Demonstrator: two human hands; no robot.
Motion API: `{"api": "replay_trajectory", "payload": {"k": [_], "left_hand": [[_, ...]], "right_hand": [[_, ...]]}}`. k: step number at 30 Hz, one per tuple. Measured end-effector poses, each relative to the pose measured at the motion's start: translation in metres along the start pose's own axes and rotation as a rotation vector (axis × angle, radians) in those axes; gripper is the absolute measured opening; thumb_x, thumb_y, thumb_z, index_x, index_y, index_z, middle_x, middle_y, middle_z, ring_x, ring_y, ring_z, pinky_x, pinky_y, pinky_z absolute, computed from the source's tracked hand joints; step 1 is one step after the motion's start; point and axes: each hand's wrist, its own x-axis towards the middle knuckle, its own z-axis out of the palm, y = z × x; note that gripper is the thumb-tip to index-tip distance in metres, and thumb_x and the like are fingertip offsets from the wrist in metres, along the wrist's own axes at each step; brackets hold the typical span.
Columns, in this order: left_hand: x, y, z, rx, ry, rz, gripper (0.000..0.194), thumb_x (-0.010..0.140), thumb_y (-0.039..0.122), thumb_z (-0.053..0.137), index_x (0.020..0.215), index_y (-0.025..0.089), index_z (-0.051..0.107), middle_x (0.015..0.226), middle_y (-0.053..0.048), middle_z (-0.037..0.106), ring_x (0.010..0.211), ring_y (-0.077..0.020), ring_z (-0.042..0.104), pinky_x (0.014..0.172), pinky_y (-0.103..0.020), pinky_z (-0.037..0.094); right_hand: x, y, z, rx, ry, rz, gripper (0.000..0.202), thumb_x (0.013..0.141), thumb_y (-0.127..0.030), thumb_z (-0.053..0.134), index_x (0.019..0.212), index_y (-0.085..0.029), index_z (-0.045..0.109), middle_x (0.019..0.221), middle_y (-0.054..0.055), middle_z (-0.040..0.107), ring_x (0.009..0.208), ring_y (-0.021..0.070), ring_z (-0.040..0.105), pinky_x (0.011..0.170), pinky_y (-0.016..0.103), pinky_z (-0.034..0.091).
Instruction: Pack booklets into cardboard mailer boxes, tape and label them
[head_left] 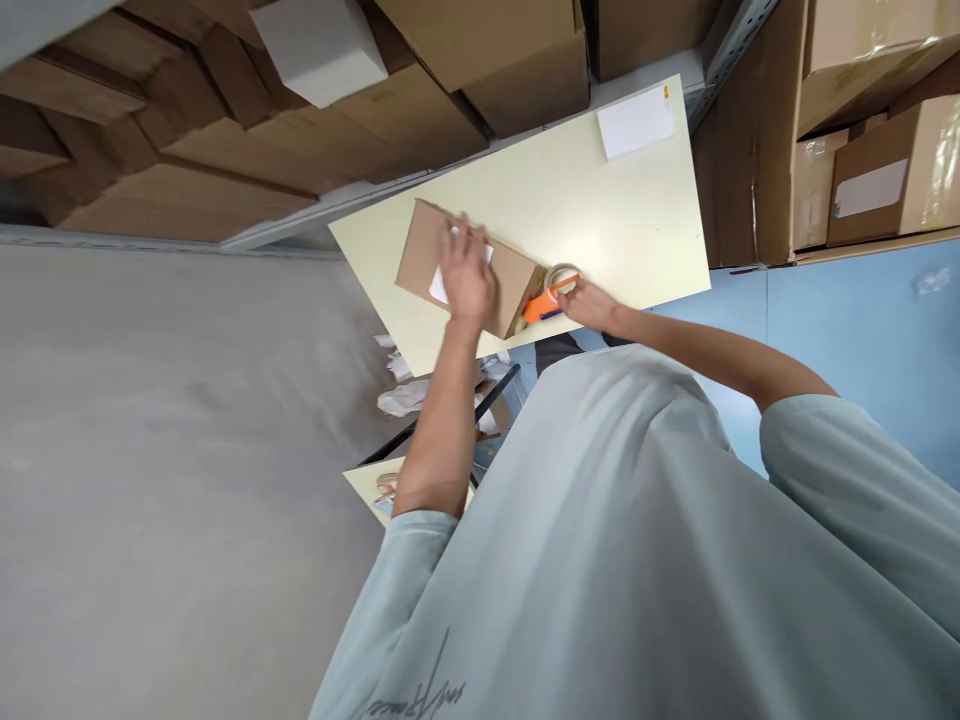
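A brown cardboard box (421,245) with a white label (438,287) lies on the pale yellow table (630,220). My left hand (468,275) rests flat on its top, fingers stretched out and partly covering the label. At the box's right end, my right hand (589,303) is wrapped round the handle of an orange tape dispenser (536,307). A roll of tape (556,273) sits in the dispenser, whose front is against or very near the box's end. Whether tape is stuck to the cardboard there I cannot tell.
A white sheet of paper (636,124) lies at the table's far right corner. Shelves behind hold several cardboard boxes (420,110), and more boxes (870,185) stand at the right. Below the left side are a second pale surface (367,482) and white crumpled material (403,399).
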Motion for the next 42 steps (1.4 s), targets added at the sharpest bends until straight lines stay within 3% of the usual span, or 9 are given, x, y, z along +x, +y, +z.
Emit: {"api": "replay_trajectory", "payload": {"k": [4, 9, 13, 17, 23, 28, 32, 37, 42], "left_hand": [[-0.034, 0.023, 0.04, -0.096, 0.017, 0.139, 0.041, 0.115, 0.049, 0.055, 0.141, 0.023, 0.073, 0.166, -0.016, 0.066, 0.181, -0.0313, 0.028, 0.151, -0.062, 0.005], [-0.052, 0.017, 0.057, -0.131, 0.056, 0.193, 0.035, 0.116, 0.053, 0.05, 0.122, 0.025, 0.07, 0.155, -0.016, 0.07, 0.177, -0.0281, 0.037, 0.152, -0.058, 0.011], [-0.045, 0.015, 0.061, -0.13, 0.102, 0.189, 0.031, 0.115, 0.049, 0.049, 0.117, 0.025, 0.069, 0.148, -0.016, 0.072, 0.177, -0.0284, 0.038, 0.152, -0.059, 0.011], [-0.044, 0.02, 0.065, -0.129, 0.122, 0.197, 0.027, 0.115, 0.046, 0.051, 0.116, 0.025, 0.069, 0.143, -0.015, 0.073, 0.177, -0.0293, 0.039, 0.152, -0.059, 0.013], [-0.043, 0.023, 0.068, -0.059, 0.091, 0.215, 0.028, 0.105, 0.048, 0.072, 0.115, 0.023, 0.065, 0.145, -0.021, 0.072, 0.177, -0.0386, 0.037, 0.149, -0.069, 0.013], [-0.038, 0.029, 0.071, 0.003, 0.056, 0.205, 0.026, 0.095, 0.023, 0.079, 0.116, 0.02, 0.064, 0.145, -0.025, 0.073, 0.177, -0.041, 0.036, 0.15, -0.067, 0.015], [-0.031, 0.039, 0.068, -0.032, 0.036, 0.191, 0.024, 0.094, 0.012, 0.071, 0.118, 0.014, 0.067, 0.146, -0.031, 0.071, 0.174, -0.0434, 0.04, 0.151, -0.066, 0.017], [-0.034, 0.052, 0.055, -0.076, 0.032, 0.21, 0.026, 0.09, 0.007, 0.068, 0.113, 0.019, 0.068, 0.138, -0.024, 0.075, 0.171, -0.0418, 0.047, 0.149, -0.067, 0.026], [-0.034, 0.074, 0.031, -0.226, 0.262, 0.171, 0.028, 0.096, 0.025, 0.076, 0.121, 0.02, 0.067, 0.135, -0.022, 0.076, 0.152, -0.0438, 0.066, 0.135, -0.068, 0.049]], "right_hand": [[0.013, -0.051, 0.005, 0.078, -0.021, -0.006, 0.054, 0.1, 0.007, 0.033, 0.143, 0.011, 0.066, 0.125, 0.033, 0.083, 0.112, 0.0372, 0.083, 0.113, 0.058, 0.053], [0.002, -0.057, 0.021, 0.04, 0.04, -0.059, 0.057, 0.101, 0.007, 0.031, 0.149, 0.005, 0.062, 0.121, 0.028, 0.085, 0.106, 0.0345, 0.083, 0.115, 0.057, 0.053], [-0.039, -0.039, 0.038, 0.033, -0.037, -0.075, 0.061, 0.1, 0.007, 0.034, 0.156, 0.008, 0.057, 0.119, 0.029, 0.085, 0.104, 0.0349, 0.084, 0.113, 0.059, 0.054], [-0.088, 0.023, 0.038, 0.088, -0.068, 0.158, 0.057, 0.104, 0.003, 0.037, 0.157, 0.01, 0.055, 0.121, 0.032, 0.084, 0.11, 0.0368, 0.083, 0.112, 0.059, 0.054], [-0.072, 0.104, -0.016, -0.067, -0.046, 0.34, 0.05, 0.11, -0.003, 0.032, 0.151, 0.007, 0.059, 0.123, 0.028, 0.084, 0.115, 0.0318, 0.081, 0.12, 0.048, 0.048], [-0.023, 0.086, -0.059, -0.014, 0.044, 0.335, 0.049, 0.117, -0.026, 0.045, 0.146, 0.009, 0.062, 0.124, 0.034, 0.082, 0.121, 0.0401, 0.079, 0.117, 0.053, 0.048], [-0.005, 0.067, -0.077, 0.139, 0.124, 0.384, 0.039, 0.11, -0.023, 0.054, 0.129, 0.003, 0.075, 0.131, 0.036, 0.08, 0.128, 0.0455, 0.076, 0.117, 0.058, 0.048], [0.013, 0.07, -0.116, 0.211, 0.199, 0.62, 0.04, 0.113, -0.029, 0.051, 0.122, -0.003, 0.08, 0.126, 0.037, 0.082, 0.119, 0.0424, 0.081, 0.103, 0.053, 0.06], [0.012, 0.062, -0.186, 0.218, 0.264, 0.595, 0.051, 0.118, -0.049, 0.048, 0.125, -0.01, 0.08, 0.123, 0.034, 0.084, 0.118, 0.0429, 0.084, 0.096, 0.047, 0.063]]}}
